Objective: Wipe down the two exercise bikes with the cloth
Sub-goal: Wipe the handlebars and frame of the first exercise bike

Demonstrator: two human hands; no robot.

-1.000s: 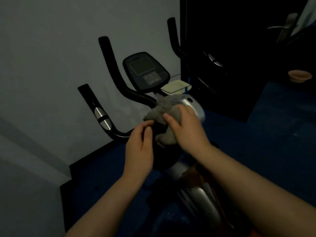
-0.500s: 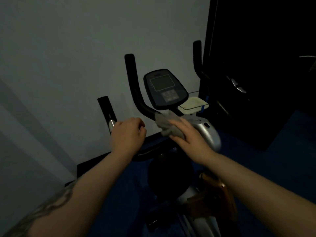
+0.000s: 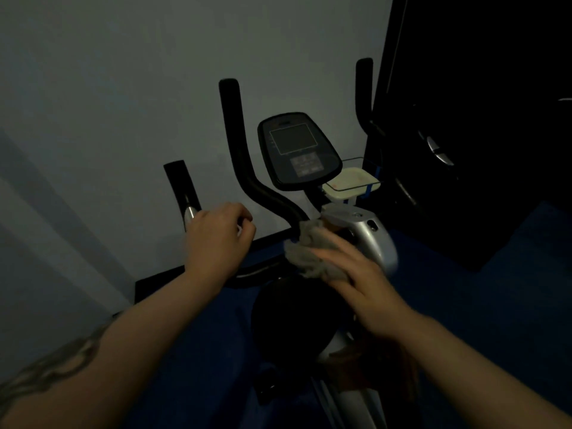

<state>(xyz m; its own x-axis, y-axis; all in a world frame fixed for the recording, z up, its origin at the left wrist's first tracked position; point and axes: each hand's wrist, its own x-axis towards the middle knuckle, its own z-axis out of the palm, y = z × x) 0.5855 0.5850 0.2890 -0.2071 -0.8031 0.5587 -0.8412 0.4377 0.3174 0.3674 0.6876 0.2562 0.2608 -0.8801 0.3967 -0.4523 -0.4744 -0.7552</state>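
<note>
A dim exercise bike stands against the wall, with a black console point(image 3: 298, 150), curved black handlebars point(image 3: 244, 168) and a silver stem housing point(image 3: 368, 230). My left hand point(image 3: 216, 239) curls round the lower left handlebar, just below its silver sensor point(image 3: 188, 212). A bunched grey cloth point(image 3: 309, 255) sits where the handlebar meets the stem. My right hand point(image 3: 359, 277) holds the cloth there, fingers laid over it. The right handlebar point(image 3: 363, 94) and its sensor point(image 3: 436, 150) show against the dark.
A cream tray point(image 3: 351, 184) sits just behind the console. A tall dark cabinet point(image 3: 479, 119) fills the right side. The grey wall point(image 3: 123, 103) is close behind the bike. Blue floor point(image 3: 495, 289) lies around it, and a round black part point(image 3: 294, 320) sits below my hands.
My left hand let go of the cloth and moved left onto the handlebar. My right hand kept the cloth and shifted it along the stem. The view moved closer and higher.
</note>
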